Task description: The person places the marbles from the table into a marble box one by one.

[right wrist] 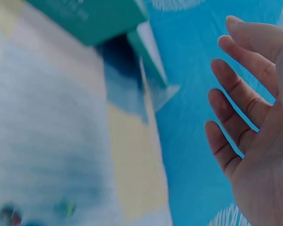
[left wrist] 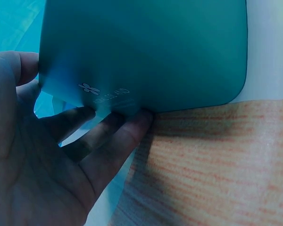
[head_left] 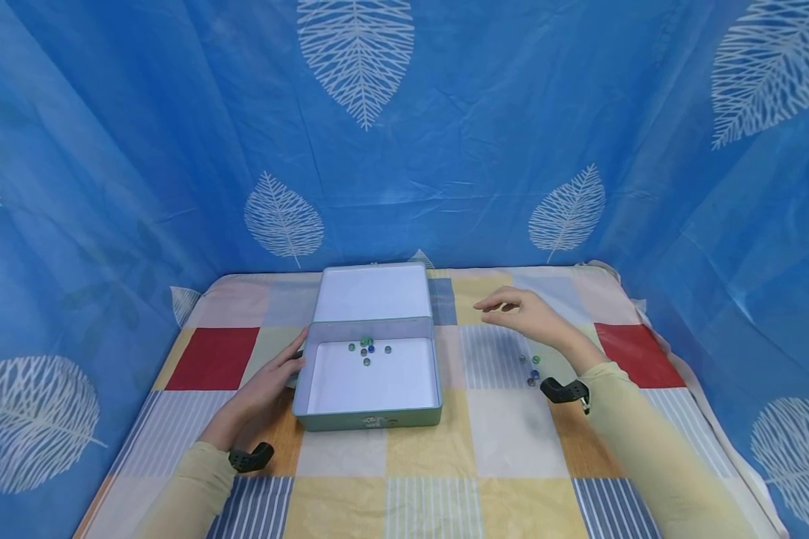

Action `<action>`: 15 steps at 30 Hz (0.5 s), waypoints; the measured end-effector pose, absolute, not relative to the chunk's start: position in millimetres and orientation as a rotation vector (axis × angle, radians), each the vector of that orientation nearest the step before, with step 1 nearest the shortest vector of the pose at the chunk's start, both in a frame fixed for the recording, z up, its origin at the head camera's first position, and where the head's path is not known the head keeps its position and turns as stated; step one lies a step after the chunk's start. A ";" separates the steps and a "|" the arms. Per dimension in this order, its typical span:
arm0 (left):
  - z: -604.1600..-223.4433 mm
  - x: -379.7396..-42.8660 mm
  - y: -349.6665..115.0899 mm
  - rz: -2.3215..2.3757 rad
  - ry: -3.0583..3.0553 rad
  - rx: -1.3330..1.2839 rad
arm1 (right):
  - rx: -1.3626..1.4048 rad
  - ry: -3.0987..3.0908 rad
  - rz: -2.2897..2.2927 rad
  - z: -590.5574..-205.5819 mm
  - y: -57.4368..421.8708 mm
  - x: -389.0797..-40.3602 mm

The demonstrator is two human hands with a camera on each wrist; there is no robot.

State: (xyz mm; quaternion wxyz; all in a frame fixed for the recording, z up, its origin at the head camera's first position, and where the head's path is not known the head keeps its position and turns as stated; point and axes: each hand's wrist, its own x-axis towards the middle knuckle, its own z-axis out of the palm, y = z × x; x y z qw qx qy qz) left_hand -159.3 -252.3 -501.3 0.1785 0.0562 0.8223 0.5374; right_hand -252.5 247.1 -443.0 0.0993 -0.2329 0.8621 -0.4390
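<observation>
A green metal box with a white inside stands on the cloth, its hinged lid raised at the back. Several glass marbles lie scattered over the rear half of its floor. My left hand rests on the box's left side; in the left wrist view its fairly straight fingers touch the lower edge of the green wall. Right of the box, my right hand is held over the cloth, fingers loosely bent and nothing between them. Several more marbles lie below its wrist.
A patchwork-patterned cloth covers the table. Blue curtains with white leaf prints stand close behind the table and along both sides. A latch sits on the box's front wall.
</observation>
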 end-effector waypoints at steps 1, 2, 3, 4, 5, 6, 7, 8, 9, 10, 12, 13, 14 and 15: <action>-501.5 -159.2 -252.5 1.518 2.329 0.161 | -0.671 2.558 -1.291 -446.4 254.0 -251.1; -501.5 -159.2 -252.6 1.517 2.331 0.164 | -0.656 2.564 -1.285 -450.1 260.6 -249.7; -501.7 -159.2 -252.8 1.518 2.331 0.165 | -0.635 2.573 -1.273 -453.8 266.8 -248.2; -501.7 -159.3 -252.9 1.516 2.335 0.167 | -0.609 2.581 -1.262 -457.5 272.8 -246.4; -501.7 -159.3 -252.9 1.513 2.339 0.169 | -0.586 2.590 -1.245 -461.3 278.8 -244.8; -501.6 -159.3 -253.0 1.514 2.339 0.168 | -0.548 2.601 -1.231 -464.5 283.8 -242.5; -501.6 -159.4 -252.9 1.511 2.340 0.167 | -0.520 2.611 -1.212 -467.8 288.9 -240.6; -501.6 -159.3 -252.8 1.507 2.342 0.165 | -0.489 2.620 -1.203 -470.6 293.0 -238.6; -501.6 -159.3 -252.7 1.500 2.347 0.163 | -0.476 2.629 -1.187 -473.3 297.0 -236.5; -501.4 -159.3 -252.6 1.492 2.354 0.161 | -0.462 2.638 -1.178 -475.8 300.4 -234.5; -501.1 -159.3 -252.4 1.486 2.362 0.158 | -0.443 2.653 -1.159 -480.3 306.6 -231.1; -501.0 -159.3 -252.2 1.479 2.368 0.157 | -0.446 2.656 -1.153 -482.3 309.7 -229.4; -500.8 -159.3 -252.0 1.476 2.372 0.158 | -0.436 2.657 -1.151 -484.1 312.1 -227.7; -500.6 -159.3 -251.9 1.477 2.373 0.159 | -0.433 2.656 -1.142 -486.0 314.8 -226.3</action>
